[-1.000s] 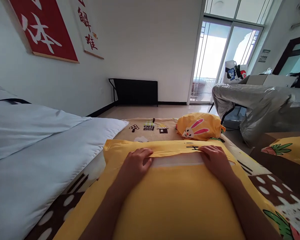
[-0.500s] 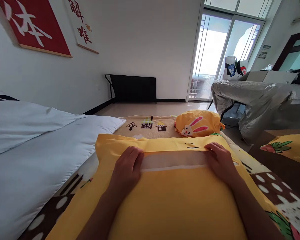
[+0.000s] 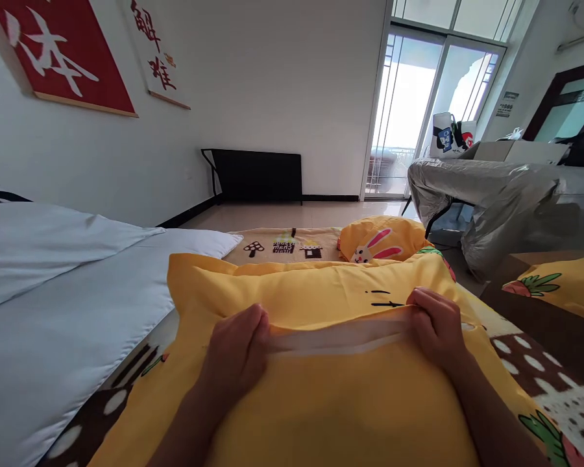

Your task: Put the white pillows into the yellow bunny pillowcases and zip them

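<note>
A yellow pillowcase [image 3: 340, 402] with carrot prints lies on the bed in front of me, plumped out as if filled. Along its middle runs a slit with a pale, whitish strip [image 3: 321, 344] showing in it. My left hand [image 3: 241, 350] is closed on the fabric at the left end of this opening. At the right end, my right hand [image 3: 435, 324] grips the same edge between thumb and curled fingers. The edge sags slightly between the two hands. Fingertips of both hands are partly hidden in the cloth.
White pillows [image 3: 78, 292] lie at the left. Beyond the pillowcase is a yellow bundle [image 3: 384, 239] with a rabbit print, on a patterned blanket [image 3: 267, 243]. A cardboard box [image 3: 530, 324] at the right holds yellow carrot-print cloth [image 3: 564, 285]. Behind stands a plastic-covered table [image 3: 506, 172].
Both hands have drawn the opening's edge toward me, the left one more. The far part of the pillowcase has risen and bulged, and the pale strip looks narrower.
</note>
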`<state>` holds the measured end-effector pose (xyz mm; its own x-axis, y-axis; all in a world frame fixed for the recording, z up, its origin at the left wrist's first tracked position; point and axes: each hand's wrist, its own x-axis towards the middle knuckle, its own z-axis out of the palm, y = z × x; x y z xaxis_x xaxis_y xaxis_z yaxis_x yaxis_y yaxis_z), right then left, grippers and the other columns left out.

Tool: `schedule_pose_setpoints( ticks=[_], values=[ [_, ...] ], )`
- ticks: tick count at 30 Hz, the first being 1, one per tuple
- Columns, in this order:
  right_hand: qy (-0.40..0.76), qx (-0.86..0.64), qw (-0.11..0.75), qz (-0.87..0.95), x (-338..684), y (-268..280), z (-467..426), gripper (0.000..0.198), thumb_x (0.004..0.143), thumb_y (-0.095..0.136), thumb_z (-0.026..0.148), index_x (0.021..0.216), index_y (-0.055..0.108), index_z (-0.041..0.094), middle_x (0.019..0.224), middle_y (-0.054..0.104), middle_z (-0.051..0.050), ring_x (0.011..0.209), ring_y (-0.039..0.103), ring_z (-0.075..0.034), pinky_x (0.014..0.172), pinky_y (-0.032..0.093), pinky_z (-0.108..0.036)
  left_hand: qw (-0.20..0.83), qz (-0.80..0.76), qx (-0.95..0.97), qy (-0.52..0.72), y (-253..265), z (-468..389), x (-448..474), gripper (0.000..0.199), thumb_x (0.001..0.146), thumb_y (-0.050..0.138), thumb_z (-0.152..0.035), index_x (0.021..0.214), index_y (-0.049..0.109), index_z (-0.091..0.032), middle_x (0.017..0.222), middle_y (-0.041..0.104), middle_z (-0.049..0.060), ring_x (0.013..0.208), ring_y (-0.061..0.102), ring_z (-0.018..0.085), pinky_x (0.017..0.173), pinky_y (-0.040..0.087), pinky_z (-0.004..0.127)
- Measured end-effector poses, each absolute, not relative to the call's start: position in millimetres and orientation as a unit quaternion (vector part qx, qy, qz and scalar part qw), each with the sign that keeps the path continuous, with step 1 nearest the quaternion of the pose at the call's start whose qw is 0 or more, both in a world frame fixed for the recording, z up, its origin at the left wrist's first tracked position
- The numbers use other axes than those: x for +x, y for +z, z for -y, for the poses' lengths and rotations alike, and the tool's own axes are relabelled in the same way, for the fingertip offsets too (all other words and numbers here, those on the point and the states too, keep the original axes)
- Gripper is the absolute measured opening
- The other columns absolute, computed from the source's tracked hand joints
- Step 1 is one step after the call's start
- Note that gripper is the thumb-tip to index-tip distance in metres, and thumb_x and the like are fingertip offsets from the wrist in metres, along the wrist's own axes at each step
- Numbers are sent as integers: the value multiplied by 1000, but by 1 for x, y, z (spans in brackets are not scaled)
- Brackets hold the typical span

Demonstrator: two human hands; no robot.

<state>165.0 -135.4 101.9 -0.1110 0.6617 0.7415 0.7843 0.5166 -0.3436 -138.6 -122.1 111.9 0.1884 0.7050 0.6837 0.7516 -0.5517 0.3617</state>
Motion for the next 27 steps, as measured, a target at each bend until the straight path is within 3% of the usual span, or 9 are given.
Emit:
schedule_pose_setpoints(
  ticks=[5, 7, 11, 15, 20, 27],
  values=[
    [-8, -512, 238, 825, 167, 115, 144, 4, 77, 45, 23, 75, 48, 22, 68, 57, 1, 64, 52, -15, 60, 33, -25, -58, 448, -851, -270, 125, 125, -155, 32, 79, 50, -46, 62, 41, -21, 53, 48, -4, 48, 43, 11, 50, 32, 24],
    [1, -528, 200, 826, 168, 119, 146, 11, 74, 49, 23, 85, 52, 23, 78, 63, 0, 73, 57, -17, 65, 35, -26, -78, 469, -849, -230, 128, 127, -157, 32, 72, 58, -50, 66, 47, -21, 57, 53, -4, 51, 47, 12, 50, 33, 23],
    [20, -534, 183, 825, 171, 119, 150, 17, 76, 52, 25, 92, 55, 25, 85, 66, 0, 80, 60, -18, 68, 37, -26, -119, 495, -843, -176, 129, 132, -156, 19, 75, 54, -36, 66, 45, -22, 58, 54, -4, 54, 52, 14, 51, 33, 22],
    [-1, -564, 192, 803, 169, 110, 147, 18, 73, 55, 21, 89, 59, 27, 79, 68, 1, 73, 62, -19, 60, 33, -24, -123, 514, -838, -136, 129, 132, -151, 10, 71, 48, -23, 64, 41, -22, 57, 53, -5, 53, 50, 13, 51, 30, 23],
    [-50, -597, 175, 782, 164, 99, 135, 11, 72, 55, 18, 80, 58, 25, 70, 67, -1, 66, 61, -19, 56, 27, -25, -121, 514, -837, -143, 126, 125, -149, 7, 71, 45, -22, 66, 41, -22, 58, 52, -3, 54, 48, 14, 52, 29, 23],
    [7, -558, 187, 809, 167, 111, 138, 8, 74, 51, 19, 79, 55, 24, 73, 65, 2, 68, 58, -16, 59, 30, -23, -165, 511, -821, -194, 125, 117, -153, 4, 72, 40, -25, 70, 39, -23, 60, 47, -4, 53, 44, 13, 51, 32, 22]
  ],
)
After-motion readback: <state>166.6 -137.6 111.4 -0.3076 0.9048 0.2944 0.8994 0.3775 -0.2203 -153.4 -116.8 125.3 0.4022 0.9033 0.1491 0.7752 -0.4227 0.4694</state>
